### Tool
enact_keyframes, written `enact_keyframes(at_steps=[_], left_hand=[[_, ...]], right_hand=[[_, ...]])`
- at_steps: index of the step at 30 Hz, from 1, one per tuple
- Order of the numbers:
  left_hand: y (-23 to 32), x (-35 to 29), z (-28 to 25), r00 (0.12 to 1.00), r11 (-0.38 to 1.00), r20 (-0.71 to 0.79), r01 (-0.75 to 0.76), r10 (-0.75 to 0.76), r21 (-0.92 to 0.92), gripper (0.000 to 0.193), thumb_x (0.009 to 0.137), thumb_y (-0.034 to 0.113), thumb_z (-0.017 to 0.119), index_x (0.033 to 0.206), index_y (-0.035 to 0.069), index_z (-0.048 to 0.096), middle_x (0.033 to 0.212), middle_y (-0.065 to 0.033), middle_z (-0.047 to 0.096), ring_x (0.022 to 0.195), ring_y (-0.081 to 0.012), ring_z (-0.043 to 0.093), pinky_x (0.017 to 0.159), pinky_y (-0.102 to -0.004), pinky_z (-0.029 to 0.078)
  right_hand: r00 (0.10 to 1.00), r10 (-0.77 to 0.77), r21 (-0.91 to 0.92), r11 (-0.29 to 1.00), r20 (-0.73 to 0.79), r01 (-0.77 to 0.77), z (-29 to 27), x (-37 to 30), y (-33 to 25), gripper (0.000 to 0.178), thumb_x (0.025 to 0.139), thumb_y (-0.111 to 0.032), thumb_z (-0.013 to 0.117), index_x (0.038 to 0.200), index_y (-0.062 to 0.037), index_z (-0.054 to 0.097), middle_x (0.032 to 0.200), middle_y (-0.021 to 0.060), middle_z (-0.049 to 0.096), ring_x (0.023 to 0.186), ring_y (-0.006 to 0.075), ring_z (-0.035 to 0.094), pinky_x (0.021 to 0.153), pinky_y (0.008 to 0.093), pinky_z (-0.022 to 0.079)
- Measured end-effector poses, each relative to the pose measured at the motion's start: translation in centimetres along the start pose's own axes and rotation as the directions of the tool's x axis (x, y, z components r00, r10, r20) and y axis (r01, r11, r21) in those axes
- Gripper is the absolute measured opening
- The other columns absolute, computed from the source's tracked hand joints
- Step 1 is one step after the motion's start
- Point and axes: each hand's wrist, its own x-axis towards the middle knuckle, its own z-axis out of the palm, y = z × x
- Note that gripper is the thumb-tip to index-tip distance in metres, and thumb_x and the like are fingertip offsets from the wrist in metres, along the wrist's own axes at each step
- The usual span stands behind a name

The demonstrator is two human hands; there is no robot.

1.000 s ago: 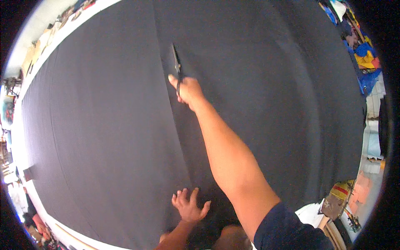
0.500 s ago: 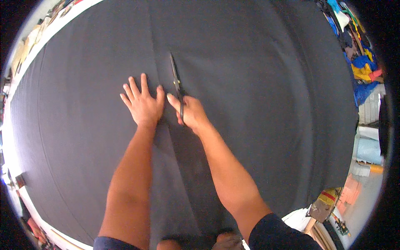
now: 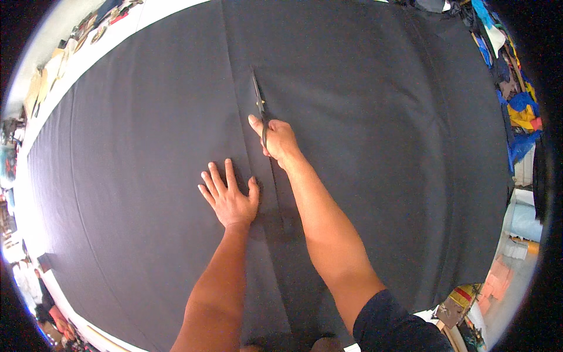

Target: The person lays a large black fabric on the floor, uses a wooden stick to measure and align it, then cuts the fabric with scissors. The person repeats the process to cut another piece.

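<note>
A wide sheet of black fabric (image 3: 375, 193) lies spread over the table, with a straight crease running away from me through its middle. My right hand (image 3: 280, 142) is closed around the handles of a pair of scissors (image 3: 258, 101). Their dark blades point to the far side, just right of the crease, and look nearly together. Nearer to me and to the left, my left hand (image 3: 234, 202) rests flat on the cloth, its fingers spread and holding nothing. Its thumb is close to the crease.
Along the far left runs the white table edge (image 3: 126, 26), with assorted items beyond it. Coloured cloth scraps (image 3: 521, 111) are heaped past the right edge. A brown box (image 3: 453, 311) with a yellow and red piece stands at the lower right.
My right hand and the scissors have moved slightly farther out along the cloth. My left hand now lies farther back from the scissors, nearer to me. The whole view has shifted a little.
</note>
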Motion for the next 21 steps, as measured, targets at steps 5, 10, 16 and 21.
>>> enact_keyframes(at_steps=[5, 10, 16, 21], left_hand=[[-0.1, 0.2, -0.3, 0.999, 1.0, 0.04, 0.014, -0.013, -0.019, 0.072, 0.089, 0.046, 0.058, 0.151, 0.015, 0.04, 0.161, -0.0217, 0.025, 0.15, -0.0437, 0.017, 0.121, -0.059, 0.009], [-0.2, 0.4, -0.3, 0.999, 0.999, 0.042, 0.025, -0.024, -0.04, 0.075, 0.084, 0.046, 0.062, 0.15, 0.015, 0.043, 0.159, -0.0228, 0.027, 0.149, -0.045, 0.018, 0.121, -0.0598, 0.009], [0.0, 0.5, -0.7, 0.997, 0.999, 0.078, 0.024, -0.021, -0.038, 0.075, 0.083, 0.046, 0.064, 0.148, 0.014, 0.045, 0.159, -0.0236, 0.028, 0.149, -0.0458, 0.018, 0.121, -0.0608, 0.009], [-0.1, 0.6, -0.6, 0.992, 0.998, 0.117, 0.04, -0.035, -0.041, 0.077, 0.082, 0.046, 0.064, 0.148, 0.013, 0.044, 0.158, -0.0241, 0.028, 0.149, -0.0461, 0.017, 0.121, -0.0612, 0.008]], right_hand=[[1.0, 0.004, -0.009, 1.0, 0.027, -0.003, -0.1, 0.4, 0.0, 0.056, 0.086, -0.06, 0.071, 0.069, -0.0101, 0.051, 0.056, 0.0, 0.049, 0.044, 0.0106, 0.047, 0.041, 0.0277, 0.038], [0.999, -0.011, 0.01, 1.0, 0.04, 0.011, 0.6, 5.0, -3.7, 0.059, 0.084, -0.063, 0.072, 0.07, -0.0095, 0.051, 0.056, 0.0001, 0.049, 0.044, 0.0108, 0.048, 0.041, 0.0275, 0.038], [0.997, -0.077, -0.054, 0.996, 0.003, 0.077, 1.0, 10.9, -7.3, 0.061, 0.084, -0.064, 0.072, 0.069, -0.0086, 0.051, 0.056, 0.0018, 0.05, 0.044, 0.0124, 0.049, 0.041, 0.0298, 0.04], [0.998, -0.066, -0.079, 0.995, 0.019, 0.067, 1.4, 11.1, -7.0, 0.065, 0.086, -0.067, 0.067, 0.066, -0.0065, 0.051, 0.057, 0.0029, 0.053, 0.044, 0.0148, 0.052, 0.041, 0.0337, 0.042]])
